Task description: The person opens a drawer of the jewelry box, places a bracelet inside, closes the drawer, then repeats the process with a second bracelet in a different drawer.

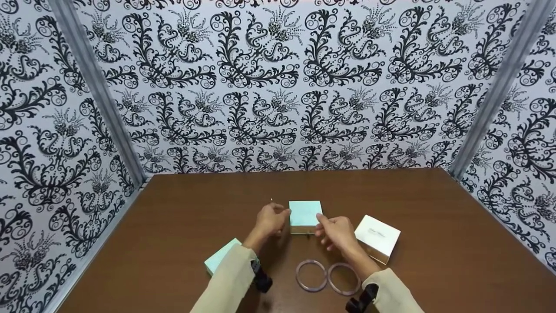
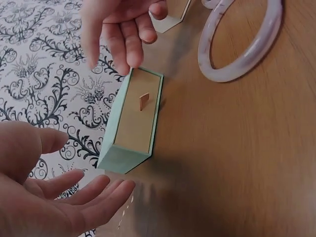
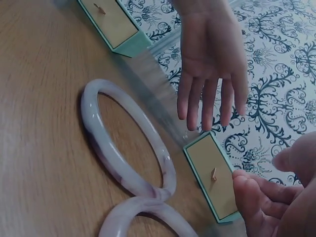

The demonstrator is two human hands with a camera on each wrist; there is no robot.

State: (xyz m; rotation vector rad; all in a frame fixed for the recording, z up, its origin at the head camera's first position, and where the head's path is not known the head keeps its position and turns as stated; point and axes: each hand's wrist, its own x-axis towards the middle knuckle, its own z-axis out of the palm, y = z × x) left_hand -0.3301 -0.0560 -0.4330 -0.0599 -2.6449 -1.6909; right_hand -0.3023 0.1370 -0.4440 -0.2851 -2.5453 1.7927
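A mint-green box [image 1: 305, 211] stands between the two hands at the middle of the table. Its tan front [image 2: 133, 123] carries a small pull tab [image 2: 143, 101]. On the box's left side is my left hand [image 1: 270, 221], fingers loosely spread, holding nothing. My right hand [image 1: 340, 232] is opposite, thumb and index finger close to the box's right edge, fingers slightly bent around nothing. In the right wrist view, the right fingertips [image 3: 242, 182] overlap the box's edge. Two marbled pale-purple bangles, one on the left [image 1: 297, 275] and one on the right [image 1: 347, 294], lie nearer the body.
A white box [image 1: 377, 234] with faint lettering sits beyond the right wrist. Partly behind the left sleeve is another mint-green box [image 1: 222, 256]. Past the left hand lies a tiny pale item [image 1: 272, 200]. Patterned walls [image 1: 278, 87] enclose the brown table [image 1: 195, 195].
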